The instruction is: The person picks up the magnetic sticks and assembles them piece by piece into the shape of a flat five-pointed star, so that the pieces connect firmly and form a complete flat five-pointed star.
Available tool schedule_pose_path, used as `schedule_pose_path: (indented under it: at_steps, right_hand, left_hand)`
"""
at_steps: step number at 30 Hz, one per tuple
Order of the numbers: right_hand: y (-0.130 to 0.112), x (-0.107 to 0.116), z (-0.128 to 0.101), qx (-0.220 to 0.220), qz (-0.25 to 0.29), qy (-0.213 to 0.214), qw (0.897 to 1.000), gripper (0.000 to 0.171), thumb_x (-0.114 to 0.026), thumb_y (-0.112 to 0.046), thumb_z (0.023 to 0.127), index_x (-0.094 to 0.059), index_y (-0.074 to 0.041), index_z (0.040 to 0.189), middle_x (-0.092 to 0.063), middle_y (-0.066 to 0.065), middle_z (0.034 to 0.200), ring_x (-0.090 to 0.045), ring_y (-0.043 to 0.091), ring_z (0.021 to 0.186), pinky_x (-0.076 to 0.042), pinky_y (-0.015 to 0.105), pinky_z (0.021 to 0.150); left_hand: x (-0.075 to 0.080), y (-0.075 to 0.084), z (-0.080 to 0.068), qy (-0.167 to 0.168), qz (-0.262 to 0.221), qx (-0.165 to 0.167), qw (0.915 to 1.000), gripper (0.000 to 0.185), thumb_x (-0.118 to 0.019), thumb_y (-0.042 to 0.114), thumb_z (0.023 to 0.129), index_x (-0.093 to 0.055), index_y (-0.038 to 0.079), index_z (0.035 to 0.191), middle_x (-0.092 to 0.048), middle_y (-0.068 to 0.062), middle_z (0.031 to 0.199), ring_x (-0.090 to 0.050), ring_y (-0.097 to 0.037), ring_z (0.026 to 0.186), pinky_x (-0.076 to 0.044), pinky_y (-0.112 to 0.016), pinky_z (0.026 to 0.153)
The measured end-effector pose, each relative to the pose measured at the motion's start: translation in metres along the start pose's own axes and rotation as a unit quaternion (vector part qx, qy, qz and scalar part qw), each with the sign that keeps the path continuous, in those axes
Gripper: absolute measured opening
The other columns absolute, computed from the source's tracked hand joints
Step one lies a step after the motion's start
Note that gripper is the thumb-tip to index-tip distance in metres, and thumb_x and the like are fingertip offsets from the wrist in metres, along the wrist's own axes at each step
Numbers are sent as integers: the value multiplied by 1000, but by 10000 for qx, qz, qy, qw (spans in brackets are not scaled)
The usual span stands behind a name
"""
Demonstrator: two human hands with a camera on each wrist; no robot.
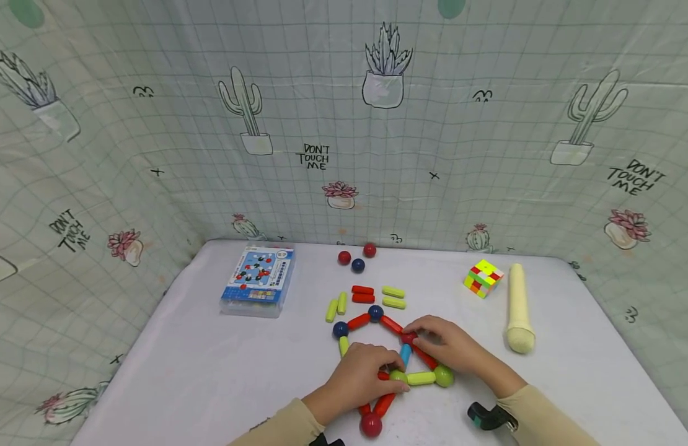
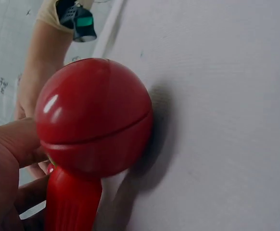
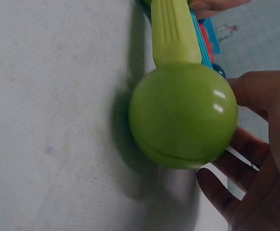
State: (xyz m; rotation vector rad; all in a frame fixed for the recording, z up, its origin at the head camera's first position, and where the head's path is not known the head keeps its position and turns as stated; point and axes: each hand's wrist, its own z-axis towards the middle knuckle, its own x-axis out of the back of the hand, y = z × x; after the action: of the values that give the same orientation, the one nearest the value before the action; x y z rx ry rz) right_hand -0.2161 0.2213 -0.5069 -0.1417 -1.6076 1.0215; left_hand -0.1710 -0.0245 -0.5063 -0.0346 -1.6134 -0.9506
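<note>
Head view: I see a pale worktop, with gridded cloth printed with cacti and succulents behind and beside it. "DON'T TOUCH ME" reads clearly three times on the cloth; the blue-labelled box has lettering too small for me to read. I count three loose balls, six loose sticks, one puzzle cube and one cream rod. Nearer me lies a ball-and-stick frame, six balls visible. The left hand, fingers curled, pinches its green ball; the right hand holds its red ball between thumb and fingertips.
</note>
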Motion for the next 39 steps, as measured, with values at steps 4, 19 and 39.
schedule_pose_path:
  at_steps: [4, 19, 39]
  right_hand:
    - [-2, 0, -5, -85, -82, -84, 9999, 18, -69, -22, 98, -70, -27, 115, -65, -13, 112, -59, 12, 104, -52, 37, 94]
    - [-23, -16, -16, -199, 147, -462, 9986, 21, -73, -31, 95, -68, -28, 115, -65, -17, 107, -61, 5, 99, -53, 31, 90]
    - [-4, -12, -4, -633, 271, 567, 9960, 26, -67, -13, 98, -58, -10, 123, -62, -6, 100, -61, 10, 92, -53, 26, 81]
  left_hand:
    - [2, 3, -4, -101, 192, 39, 9998, 26, -82, 47, 84, -71, 30, 100, -63, 26, 84, -55, 7, 82, -37, -49, 106]
    - [38, -27, -24, -441, 311, 450, 9975, 13, -83, 30, 86, -75, 30, 97, -56, 21, 76, -52, -3, 87, -19, -57, 120]
    - [19, -3, -2, -69, 163, 401, 9990, 42, -78, 40, 90, -68, 22, 127, -68, 14, 102, -59, -6, 97, -45, -42, 106]
